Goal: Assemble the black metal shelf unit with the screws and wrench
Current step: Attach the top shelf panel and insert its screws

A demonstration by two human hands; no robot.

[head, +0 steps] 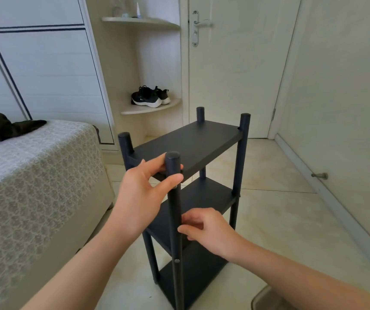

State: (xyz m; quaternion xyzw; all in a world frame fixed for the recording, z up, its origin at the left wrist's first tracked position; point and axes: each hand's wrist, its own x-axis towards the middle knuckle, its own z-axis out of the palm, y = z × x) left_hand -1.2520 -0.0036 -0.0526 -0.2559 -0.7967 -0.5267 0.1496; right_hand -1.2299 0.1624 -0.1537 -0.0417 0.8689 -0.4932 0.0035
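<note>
The black metal shelf unit (193, 142) stands upright on the tiled floor, with three boards between four round posts. My left hand (143, 186) grips the top of the nearest post (176, 220), thumb in front and fingers behind at the top board's corner. My right hand (208, 229) is lower on the same post, at the middle board's level, its fingers curled against the post's right side. Whether it holds a wrench or a screw is hidden. A screw head (176, 261) shows on the post near the bottom board.
A bed (34, 175) with a patterned cover and dark clothing stands close on the left. Behind the unit is a corner shelf with black sneakers (150, 97) and a shut white door (235, 63). A wall with a door stopper (319, 175) runs along the right.
</note>
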